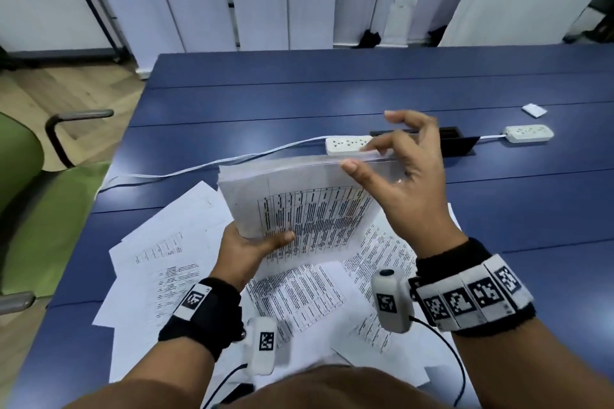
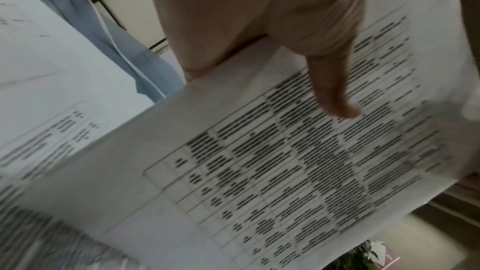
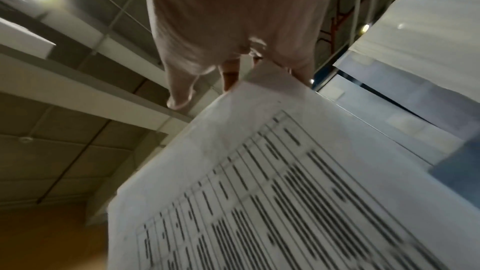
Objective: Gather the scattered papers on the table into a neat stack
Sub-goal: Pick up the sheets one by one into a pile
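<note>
The bundle of papers [image 1: 299,206] is held tilted above the blue table [image 1: 365,83], its top sheet a printed grid whose writing is too blurred to read. The left hand [image 1: 247,251] grips its near corner at about seven o'clock, thumb [image 2: 330,91] on the print; the right hand [image 1: 398,176] rests loose, spread fingers on the far edge at one o'clock. Loose sheets [image 1: 156,262] lie scattered beneath, a white power strip [image 1: 349,145] beyond at twelve.
</note>
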